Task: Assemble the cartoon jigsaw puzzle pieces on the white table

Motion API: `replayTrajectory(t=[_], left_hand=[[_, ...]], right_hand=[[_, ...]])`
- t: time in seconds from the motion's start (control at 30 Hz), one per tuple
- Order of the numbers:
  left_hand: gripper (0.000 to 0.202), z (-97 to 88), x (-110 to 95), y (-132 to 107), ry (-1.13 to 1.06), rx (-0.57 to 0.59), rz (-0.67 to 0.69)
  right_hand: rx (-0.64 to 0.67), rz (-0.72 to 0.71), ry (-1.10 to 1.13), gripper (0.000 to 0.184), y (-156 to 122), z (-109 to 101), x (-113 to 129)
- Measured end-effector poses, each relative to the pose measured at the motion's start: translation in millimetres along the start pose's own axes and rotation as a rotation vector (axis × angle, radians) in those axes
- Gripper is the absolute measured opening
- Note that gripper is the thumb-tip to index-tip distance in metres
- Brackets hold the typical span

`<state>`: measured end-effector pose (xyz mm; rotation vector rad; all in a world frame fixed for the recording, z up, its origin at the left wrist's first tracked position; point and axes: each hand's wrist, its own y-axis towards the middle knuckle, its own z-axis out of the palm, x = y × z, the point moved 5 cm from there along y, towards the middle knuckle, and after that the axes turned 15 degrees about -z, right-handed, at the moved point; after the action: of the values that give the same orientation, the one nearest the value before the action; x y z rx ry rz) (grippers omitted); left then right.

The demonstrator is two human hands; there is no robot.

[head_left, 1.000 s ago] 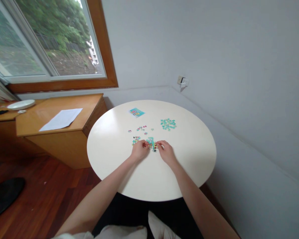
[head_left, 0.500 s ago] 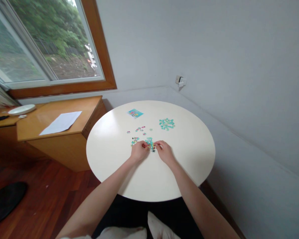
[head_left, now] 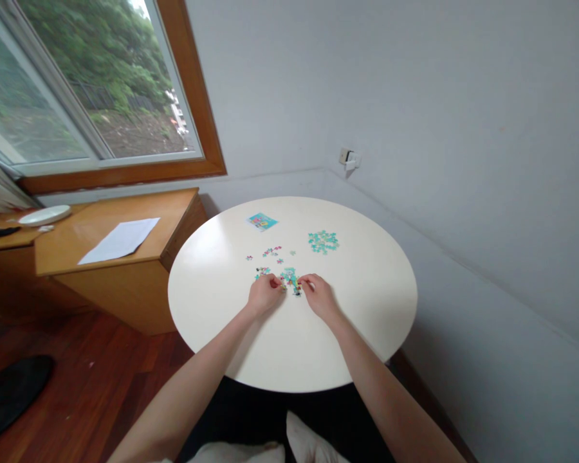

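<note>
A small partly joined jigsaw puzzle (head_left: 289, 274), teal with mixed colours, lies near the middle of the round white table (head_left: 299, 354). My left hand (head_left: 265, 292) is closed in a pinch at its left side, with a small jigsaw piece (head_left: 284, 287) at the fingertips. At the puzzle's right edge, the closed fingertips of my right hand (head_left: 318, 294) grip its border. Loose multicoloured pieces (head_left: 261, 271) lie just beyond my left hand and are partly hidden by it. Several pink and teal pieces (head_left: 271, 251) are scattered farther back.
A pile of teal puzzle pieces (head_left: 323, 242) lies at the back right of the table. A picture card (head_left: 262, 222) is at the back left. Left of the table stands a wooden desk (head_left: 174, 222) with a paper sheet (head_left: 120, 240) and a white plate (head_left: 45, 215).
My left hand has shifted slightly left, away from the joined puzzle, and a gap has opened between them. My right hand stays at the puzzle's right edge.
</note>
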<state>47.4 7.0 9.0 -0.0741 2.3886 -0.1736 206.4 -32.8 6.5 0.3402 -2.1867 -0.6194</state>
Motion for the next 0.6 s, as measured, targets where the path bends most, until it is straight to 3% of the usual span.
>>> replayTrajectory(t=[0.23,0.6], left_hand=[[0.006,0.8,-1,1,0.010,-0.005,0.016],[0.013,-2.2,5,-22,-0.133,-0.059,0.140]], right_hand=[[0.005,0.002,-0.012,0.019,0,-1,2],[0.006,-0.014,-0.021,0.018,-1,0,2]])
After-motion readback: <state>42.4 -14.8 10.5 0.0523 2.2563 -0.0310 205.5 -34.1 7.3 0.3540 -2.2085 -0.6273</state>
